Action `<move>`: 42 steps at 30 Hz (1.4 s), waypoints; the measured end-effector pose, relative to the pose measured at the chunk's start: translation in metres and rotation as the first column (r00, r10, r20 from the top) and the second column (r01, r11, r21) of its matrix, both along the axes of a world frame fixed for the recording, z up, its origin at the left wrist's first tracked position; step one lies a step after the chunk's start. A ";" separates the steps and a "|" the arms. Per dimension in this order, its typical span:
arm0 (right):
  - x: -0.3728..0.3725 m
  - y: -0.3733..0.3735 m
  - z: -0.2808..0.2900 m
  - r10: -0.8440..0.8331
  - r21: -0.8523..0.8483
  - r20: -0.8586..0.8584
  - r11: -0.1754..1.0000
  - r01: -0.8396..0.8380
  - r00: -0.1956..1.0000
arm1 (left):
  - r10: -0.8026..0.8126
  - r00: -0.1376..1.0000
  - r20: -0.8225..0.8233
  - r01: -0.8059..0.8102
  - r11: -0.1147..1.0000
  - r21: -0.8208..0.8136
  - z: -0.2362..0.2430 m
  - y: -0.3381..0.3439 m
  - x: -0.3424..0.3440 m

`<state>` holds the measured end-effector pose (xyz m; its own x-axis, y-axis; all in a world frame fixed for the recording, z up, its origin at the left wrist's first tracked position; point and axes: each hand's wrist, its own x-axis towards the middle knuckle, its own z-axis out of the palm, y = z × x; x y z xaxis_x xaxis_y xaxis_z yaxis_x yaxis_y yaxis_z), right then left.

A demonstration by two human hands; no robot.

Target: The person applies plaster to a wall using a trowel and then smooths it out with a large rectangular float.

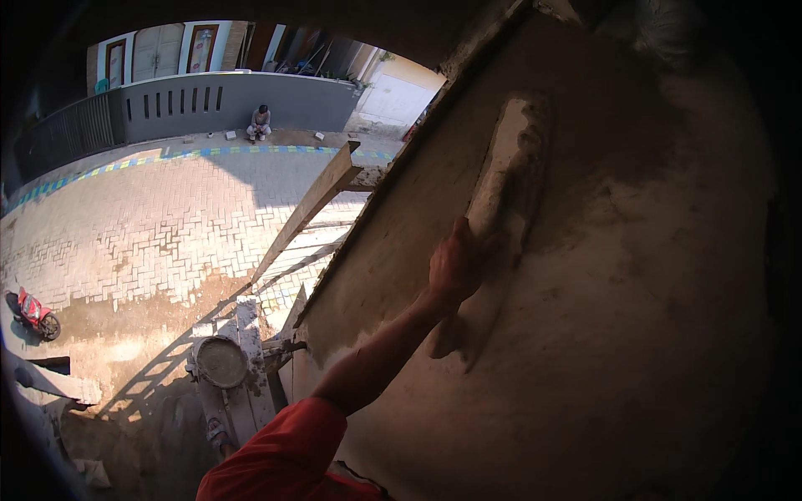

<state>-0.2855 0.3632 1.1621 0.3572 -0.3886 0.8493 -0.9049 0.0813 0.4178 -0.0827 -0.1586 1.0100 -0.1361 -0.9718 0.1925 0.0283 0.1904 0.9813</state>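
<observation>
My left hand point(458, 265) is closed around a long, mortar-caked plastering float point(506, 163). The float lies slanted along a wall of damp grey plaster point(585, 317), its upper end leaning to the right. My bare forearm runs up to it from a red sleeve point(288, 455) at the lower edge. Darker, wetter-looking plaster surrounds the float's upper end, while a paler patch lies to its right. Shadow hides most of the fingers and the float's lower part. My right hand does not show.
Down left, a round bucket of grey mortar point(222, 361) sits on scaffold planks point(248, 321), near a sandalled foot point(217, 432). A slanted timber point(309, 209) stands along the wall's edge. Far below are a paved street point(159, 225), a red motorbike point(35, 313) and a crouching person point(259, 123).
</observation>
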 end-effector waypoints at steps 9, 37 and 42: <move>0.017 -0.019 0.002 -0.060 -0.075 -0.060 0.996 0.055 0.996 | -0.211 0.973 0.097 0.229 0.944 -0.237 -0.006 0.079 -0.014; 0.020 -0.034 0.001 0.397 0.274 0.297 0.836 -0.476 0.868 | -0.081 0.957 0.278 0.105 0.992 -0.071 -0.230 -0.165 0.040; 0.027 -0.027 -0.006 0.254 0.289 0.298 0.895 -0.341 0.920 | -0.143 0.969 0.202 0.125 0.987 0.103 -0.323 -0.107 0.043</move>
